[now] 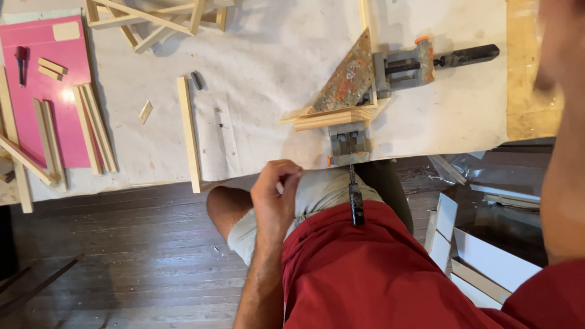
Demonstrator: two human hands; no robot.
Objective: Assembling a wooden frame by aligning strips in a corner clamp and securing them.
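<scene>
Head view looks straight down on a bench draped in a pale cloth [268, 55], with a corner clamp [365, 91] near its front edge gripping a mitred wood joint [332, 117] under a paint-spattered triangle. The left hand [275, 195] hangs just below the bench edge, over the person's knee, fingers curled with thumb and fingertips pressed together as if pinching something tiny; I cannot make out what, if anything, is in there. The right hand I can't pick out for sure, only a blurred arm at the frame's right edge, so its grip is anyone's guess. What worries me: one clamp handle [356, 198] pokes off the bench right against the red shirt, so a lean forward could nudge it and knock the joint out of square. A long strip [190, 134] overhangs the edge and could get knocked to the floor. Anything small in that pinch would vanish on the dark floorboards [122, 256].
</scene>
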